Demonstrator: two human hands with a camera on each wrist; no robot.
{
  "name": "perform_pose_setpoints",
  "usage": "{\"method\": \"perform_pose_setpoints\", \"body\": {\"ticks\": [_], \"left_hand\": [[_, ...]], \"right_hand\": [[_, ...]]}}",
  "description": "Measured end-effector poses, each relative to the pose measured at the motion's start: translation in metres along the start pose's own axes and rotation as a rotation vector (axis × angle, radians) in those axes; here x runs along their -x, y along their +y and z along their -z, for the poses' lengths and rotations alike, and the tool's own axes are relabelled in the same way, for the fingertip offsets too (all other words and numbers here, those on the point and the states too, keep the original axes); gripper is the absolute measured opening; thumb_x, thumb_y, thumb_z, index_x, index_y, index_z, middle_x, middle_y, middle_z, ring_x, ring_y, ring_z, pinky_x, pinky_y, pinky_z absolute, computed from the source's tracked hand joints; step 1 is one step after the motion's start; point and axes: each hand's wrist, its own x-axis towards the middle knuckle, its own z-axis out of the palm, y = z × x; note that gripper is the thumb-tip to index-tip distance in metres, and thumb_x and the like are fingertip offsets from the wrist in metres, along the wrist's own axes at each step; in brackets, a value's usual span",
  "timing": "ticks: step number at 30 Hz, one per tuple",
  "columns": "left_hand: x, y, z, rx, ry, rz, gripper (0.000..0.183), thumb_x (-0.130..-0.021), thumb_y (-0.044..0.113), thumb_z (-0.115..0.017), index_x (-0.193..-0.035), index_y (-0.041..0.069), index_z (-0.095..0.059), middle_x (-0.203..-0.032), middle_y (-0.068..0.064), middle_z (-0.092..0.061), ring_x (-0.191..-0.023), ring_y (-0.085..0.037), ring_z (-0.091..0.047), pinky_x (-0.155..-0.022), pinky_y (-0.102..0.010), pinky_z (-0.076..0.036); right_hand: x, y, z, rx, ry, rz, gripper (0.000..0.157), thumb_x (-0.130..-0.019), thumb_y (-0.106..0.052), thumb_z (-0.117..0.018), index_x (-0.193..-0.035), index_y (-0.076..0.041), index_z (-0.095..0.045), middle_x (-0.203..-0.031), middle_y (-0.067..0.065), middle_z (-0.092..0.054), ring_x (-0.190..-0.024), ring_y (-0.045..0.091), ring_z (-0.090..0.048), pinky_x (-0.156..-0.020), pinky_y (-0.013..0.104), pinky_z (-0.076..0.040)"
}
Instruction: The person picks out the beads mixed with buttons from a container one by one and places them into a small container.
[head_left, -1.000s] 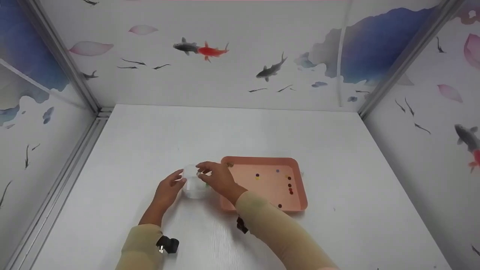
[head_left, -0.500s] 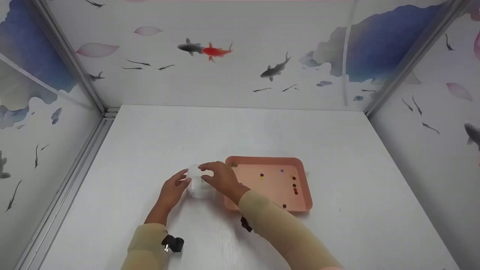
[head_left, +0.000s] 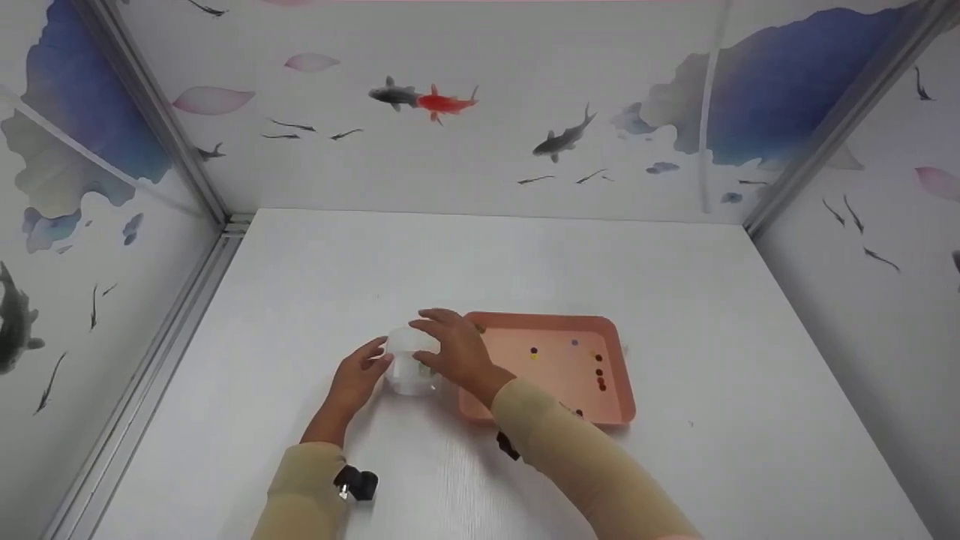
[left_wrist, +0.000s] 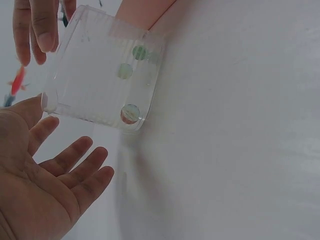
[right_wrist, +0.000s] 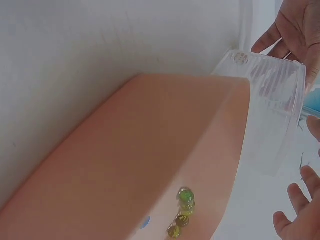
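Observation:
A clear plastic box [head_left: 407, 377] stands just left of the pink tray [head_left: 551, 390]. My left hand [head_left: 358, 381] is at the box's left side; in the left wrist view its thumb touches the rim while the fingers [left_wrist: 92, 170] spread apart below. Several glass marbles [left_wrist: 130, 114] lie in the box, one of them greenish. My right hand [head_left: 459, 352] hovers over the box's right edge, thumb and fingers parted with nothing between them. Along one side of the tray, a green marble [right_wrist: 186, 195] and some yellow-brown marbles [right_wrist: 182, 220] rest in a row.
Small dark and coloured round spots [head_left: 599, 373] are scattered over the tray floor, mostly toward its right. A white table [head_left: 697, 322] carries everything, enclosed by white panels [head_left: 495, 157] printed with fish. Black cameras [head_left: 356, 482] are strapped at the wrists.
A second ago my right hand pinched a small pale marble over the box; its fingers have since parted and it has shifted slightly up. My left hand keeps its place at the box.

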Motion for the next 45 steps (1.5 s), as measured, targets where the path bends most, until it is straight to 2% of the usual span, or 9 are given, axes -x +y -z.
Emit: {"method": "perform_pose_setpoints", "body": {"ticks": [5, 8, 11, 15, 22, 28, 34, 40, 45], "left_hand": [[0.0, 0.001, -0.002, 0.007, -0.002, 0.0, 0.048, -0.099, 0.024, -0.056, -0.143, 0.008, -0.047, -0.14, -0.023, -0.048, -0.128, -0.039, -0.048, -0.102, -0.052, -0.042], [0.0, 0.001, -0.004, 0.013, -0.003, 0.004, 0.048, -0.099, 0.025, -0.056, -0.143, 0.009, -0.046, -0.14, -0.022, -0.048, -0.128, -0.039, -0.047, -0.103, -0.052, -0.042], [0.001, 0.0, -0.004, 0.02, -0.003, 0.002, 0.049, -0.099, 0.026, -0.056, -0.144, 0.009, -0.046, -0.141, -0.022, -0.048, -0.128, -0.039, -0.047, -0.102, -0.053, -0.042], [0.001, -0.002, -0.002, 0.015, -0.002, 0.002, 0.05, -0.099, 0.027, -0.055, -0.144, 0.009, -0.045, -0.141, -0.022, -0.048, -0.128, -0.039, -0.048, -0.102, -0.053, -0.041], [0.003, -0.001, 0.0, -0.017, 0.02, 0.032, 0.048, -0.099, 0.026, -0.055, -0.144, 0.01, -0.045, -0.141, -0.021, -0.048, -0.129, -0.038, -0.047, -0.103, -0.051, -0.042], [0.0, 0.001, -0.002, -0.013, 0.01, 0.023, 0.049, -0.099, 0.027, -0.055, -0.144, 0.011, -0.045, -0.142, -0.021, -0.048, -0.129, -0.038, -0.047, -0.104, -0.051, -0.041], [-0.002, 0.001, -0.004, 0.0, 0.012, 0.02, 0.048, -0.099, 0.027, -0.055, -0.144, 0.013, -0.046, -0.142, -0.019, -0.048, -0.129, -0.037, -0.047, -0.104, -0.052, -0.04], [-0.001, -0.001, -0.003, 0.003, 0.001, 0.021, 0.049, -0.1, 0.026, -0.054, -0.145, 0.012, -0.044, -0.142, -0.019, -0.048, -0.13, -0.037, -0.047, -0.104, -0.052, -0.04], [0.001, -0.001, 0.0, -0.004, -0.001, 0.023, 0.048, -0.1, 0.026, -0.053, -0.145, 0.012, -0.044, -0.142, -0.02, -0.048, -0.129, -0.037, -0.047, -0.103, -0.052, -0.041]], "right_hand": [[0.002, 0.002, 0.005, 0.055, -0.018, -0.016, 0.06, -0.084, -0.036, -0.075, -0.139, -0.025, -0.053, -0.15, -0.001, -0.043, -0.141, 0.023, -0.033, -0.103, 0.059, -0.038], [0.003, 0.005, 0.007, 0.063, -0.037, -0.022, 0.066, -0.084, -0.039, -0.075, -0.143, -0.026, -0.048, -0.154, -0.001, -0.037, -0.145, 0.024, -0.026, -0.109, 0.06, -0.029], [0.004, 0.009, 0.007, 0.069, -0.032, 0.01, 0.071, -0.083, -0.041, -0.075, -0.146, -0.025, -0.044, -0.156, 0.001, -0.032, -0.146, 0.026, -0.02, -0.113, 0.059, -0.022], [0.005, 0.016, 0.006, 0.096, -0.002, 0.047, 0.076, -0.082, -0.044, -0.075, -0.147, -0.023, -0.042, -0.158, 0.004, -0.028, -0.147, 0.029, -0.018, -0.111, 0.062, -0.023], [0.004, 0.025, 0.007, 0.115, -0.02, 0.017, 0.083, -0.08, -0.051, -0.074, -0.15, -0.025, -0.037, -0.16, 0.004, -0.021, -0.148, 0.031, -0.012, -0.111, 0.063, -0.022], [0.006, 0.038, 0.015, 0.126, -0.019, -0.019, 0.085, -0.079, -0.049, -0.076, -0.15, -0.026, -0.036, -0.161, 0.004, -0.02, -0.148, 0.03, -0.011, -0.111, 0.063, -0.022], [0.009, 0.05, 0.021, 0.087, -0.01, -0.034, 0.082, -0.081, -0.045, -0.076, -0.15, -0.025, -0.037, -0.161, 0.003, -0.02, -0.148, 0.029, -0.01, -0.112, 0.061, -0.02], [0.013, 0.059, 0.022, 0.009, 0.037, -0.033, 0.077, -0.081, -0.038, -0.078, -0.147, -0.021, -0.042, -0.159, 0.005, -0.025, -0.147, 0.03, -0.016, -0.113, 0.058, -0.022], [0.015, 0.066, 0.021, -0.054, 0.076, -0.065, 0.074, -0.081, -0.033, -0.078, -0.146, -0.02, -0.045, -0.157, 0.004, -0.029, -0.146, 0.029, -0.021, -0.114, 0.054, -0.024]]}}
